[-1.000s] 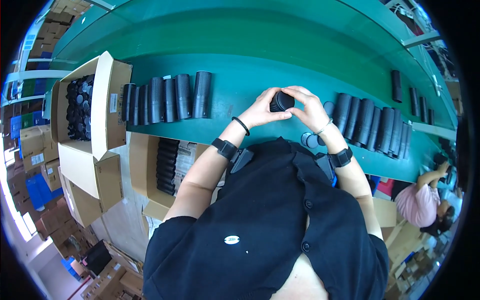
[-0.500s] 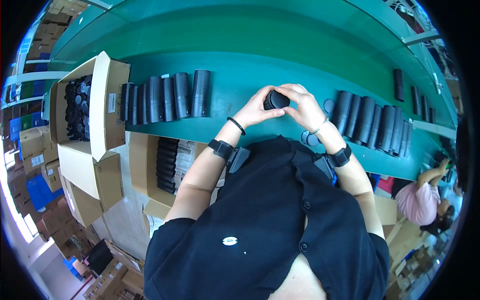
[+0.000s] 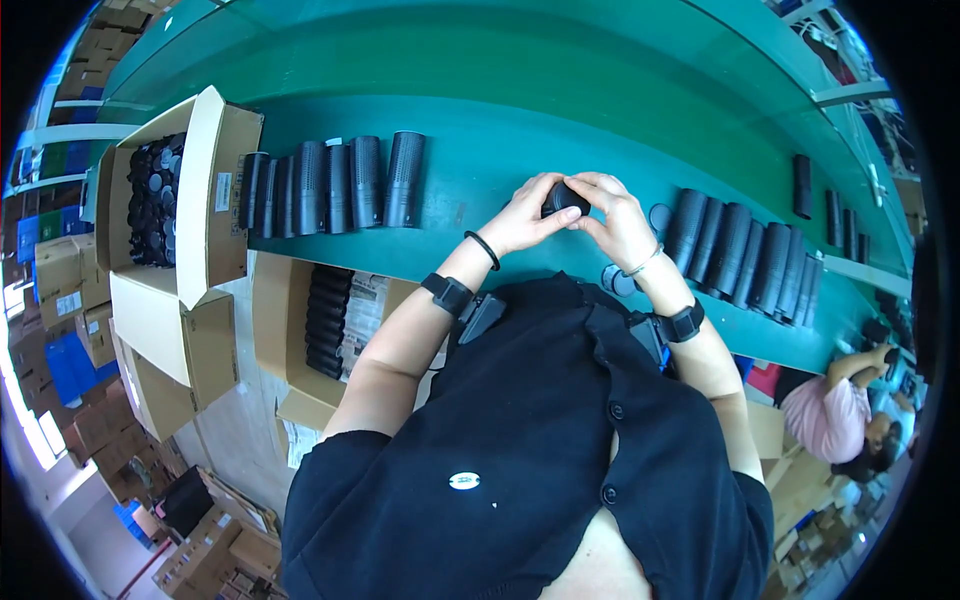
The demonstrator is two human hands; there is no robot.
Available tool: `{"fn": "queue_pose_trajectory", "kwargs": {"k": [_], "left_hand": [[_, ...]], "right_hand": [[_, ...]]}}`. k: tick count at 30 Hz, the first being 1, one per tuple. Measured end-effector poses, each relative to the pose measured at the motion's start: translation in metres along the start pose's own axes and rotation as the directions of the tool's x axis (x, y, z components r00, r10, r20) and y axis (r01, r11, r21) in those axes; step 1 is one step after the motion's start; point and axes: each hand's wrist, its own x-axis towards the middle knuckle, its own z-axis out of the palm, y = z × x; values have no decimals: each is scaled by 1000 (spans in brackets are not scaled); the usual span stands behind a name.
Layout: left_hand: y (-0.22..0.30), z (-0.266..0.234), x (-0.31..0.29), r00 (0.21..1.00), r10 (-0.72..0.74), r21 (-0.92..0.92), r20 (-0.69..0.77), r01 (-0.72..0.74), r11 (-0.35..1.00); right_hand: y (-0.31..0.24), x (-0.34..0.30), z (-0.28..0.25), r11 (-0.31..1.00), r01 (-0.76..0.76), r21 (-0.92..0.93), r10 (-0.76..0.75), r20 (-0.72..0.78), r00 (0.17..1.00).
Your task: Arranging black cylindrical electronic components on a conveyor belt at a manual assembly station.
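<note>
Both hands are closed around a black cylinder [image 3: 566,199], its round end turned up toward me over the green bench. My left hand [image 3: 528,218] grips its left side, with the thumb against the near edge. My right hand [image 3: 616,222] wraps the right side, fingertips on the far rim. Fingers hide most of its body. Beside my right hand lies a dark disc [image 3: 659,217], and more discs [image 3: 618,280] sit near the bench's front edge. Rows of black tubes lie to the left [image 3: 366,180] and right [image 3: 734,240].
An open carton [image 3: 229,190] full of dark round caps stands at the left. Lower down, another carton [image 3: 282,320] holds black tubes and paper. More tubes [image 3: 803,188] lie at the far right of the green bench [image 3: 480,150]. Another person [image 3: 827,415] works beyond, at right.
The black cylinder stays between both hands while its end tilts a little and the fingers shift around it. The whole view has shifted slightly.
</note>
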Motion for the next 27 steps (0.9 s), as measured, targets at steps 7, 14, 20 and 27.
{"fn": "queue_pose_trajectory", "kwargs": {"k": [7,14,20,27], "left_hand": [[2,-2,-1,1000,-10,-7,5,10,1000],[4,-3,0,1000,-20,20,6,20,1000],[2,-9,0,995,-73,-76,72,78,994],[5,-8,-3,993,-103,-229,62,114,967]], "right_hand": [[-4,3,-1,999,10,-36,-9,15,1000],[1,8,1,992,61,-111,-55,54,997],[17,7,8,990,125,72,-124,-12,992],[38,5,21,580,-476,662,326,346,880]]}}
